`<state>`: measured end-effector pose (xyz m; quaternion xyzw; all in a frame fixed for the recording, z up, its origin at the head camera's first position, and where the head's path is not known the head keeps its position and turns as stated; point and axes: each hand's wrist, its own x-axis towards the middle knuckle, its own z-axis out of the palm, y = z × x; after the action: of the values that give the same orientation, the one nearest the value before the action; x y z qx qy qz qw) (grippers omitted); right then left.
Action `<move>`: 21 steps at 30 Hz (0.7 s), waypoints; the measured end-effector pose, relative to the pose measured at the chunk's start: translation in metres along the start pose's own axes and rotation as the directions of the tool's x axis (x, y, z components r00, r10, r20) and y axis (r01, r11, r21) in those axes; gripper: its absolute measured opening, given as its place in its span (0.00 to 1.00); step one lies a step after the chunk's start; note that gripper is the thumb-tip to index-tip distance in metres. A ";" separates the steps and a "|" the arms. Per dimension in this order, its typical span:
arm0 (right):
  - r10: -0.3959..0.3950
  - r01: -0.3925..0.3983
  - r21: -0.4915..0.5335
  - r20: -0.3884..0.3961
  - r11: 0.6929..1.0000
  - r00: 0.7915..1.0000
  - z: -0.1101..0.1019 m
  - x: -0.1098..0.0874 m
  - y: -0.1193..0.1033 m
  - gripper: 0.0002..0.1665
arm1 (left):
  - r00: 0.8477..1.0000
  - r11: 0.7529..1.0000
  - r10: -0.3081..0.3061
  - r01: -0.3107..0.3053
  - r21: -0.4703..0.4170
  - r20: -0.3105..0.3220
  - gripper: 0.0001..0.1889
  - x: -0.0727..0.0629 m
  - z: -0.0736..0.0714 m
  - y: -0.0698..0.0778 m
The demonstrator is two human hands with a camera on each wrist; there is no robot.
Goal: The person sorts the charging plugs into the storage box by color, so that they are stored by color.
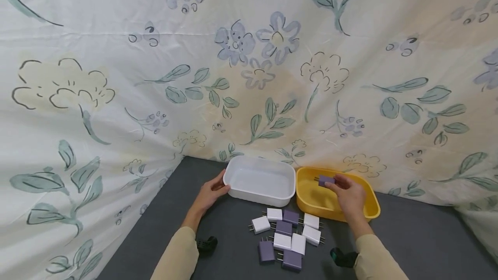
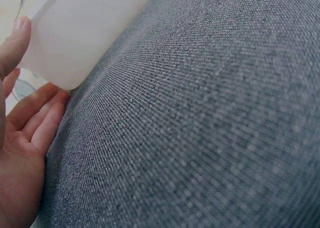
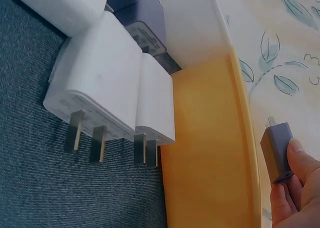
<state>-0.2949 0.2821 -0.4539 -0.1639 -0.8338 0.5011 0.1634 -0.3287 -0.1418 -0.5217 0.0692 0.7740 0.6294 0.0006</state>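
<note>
My right hand (image 1: 352, 195) pinches a purple plug-in charger (image 1: 326, 180) between thumb and fingers, above the yellow bin (image 1: 338, 216). The charger's metal prongs point left in the head view. In the right wrist view the same purple charger (image 3: 276, 150) stands out beyond the yellow wall (image 3: 210, 138). My left hand (image 1: 210, 193) touches the left end of the white bin (image 1: 260, 178). Its fingers look fairly straight at the bin's corner in the left wrist view, with the thumb (image 2: 17, 41) along the wall.
Several white chargers (image 1: 282, 241) and purple chargers (image 1: 266, 251) lie loosely grouped on the dark cloth-covered table (image 1: 233, 254), in front of the bins. The two bins stand side by side against a floral curtain (image 1: 249, 98). Black wrist devices (image 1: 207, 245) sit at both wrists.
</note>
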 end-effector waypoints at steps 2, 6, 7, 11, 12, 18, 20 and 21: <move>0.013 -0.013 -0.001 -0.003 1.000 1.000 -0.001 0.000 0.000 0.29 | 1.000 1.000 0.008 -0.008 0.002 0.002 0.39 0.000 0.000 -0.001; 0.009 -0.008 0.009 -0.020 1.000 1.000 -0.002 0.002 -0.002 0.29 | 1.000 1.000 0.013 -0.013 0.005 0.000 0.39 0.001 0.000 0.000; 0.010 -0.010 0.007 -0.026 1.000 1.000 -0.003 0.002 -0.002 0.29 | 1.000 1.000 0.010 -0.010 0.007 -0.003 0.39 0.001 0.000 0.001; 0.016 -0.016 0.000 -0.045 1.000 0.999 -0.004 0.003 -0.002 0.27 | 1.000 1.000 0.009 -0.009 0.018 -0.006 0.40 0.000 0.000 0.002; 0.019 -0.019 -0.003 -0.049 1.000 0.999 -0.004 0.003 -0.002 0.26 | 1.000 1.000 0.002 -0.002 0.014 0.004 0.40 -0.002 -0.001 0.006; 0.007 -0.007 -0.010 -0.065 1.000 0.998 -0.005 0.003 0.001 0.26 | 1.000 1.000 -0.002 0.002 0.013 0.003 0.40 -0.002 -0.001 0.005; 0.003 -0.004 -0.012 -0.068 1.000 0.998 -0.005 0.002 0.001 0.25 | 1.000 1.000 0.008 -0.008 0.022 -0.005 0.40 -0.001 0.000 0.002; 0.002 -0.003 -0.013 -0.068 1.000 0.998 -0.005 0.002 0.001 0.25 | 1.000 1.000 0.011 -0.011 0.023 -0.003 0.40 -0.001 0.000 0.002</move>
<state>-0.2944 0.2877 -0.4522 -0.1831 -0.8308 0.4901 0.1897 -0.3275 -0.1419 -0.5197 0.0725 0.7809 0.6204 -0.0048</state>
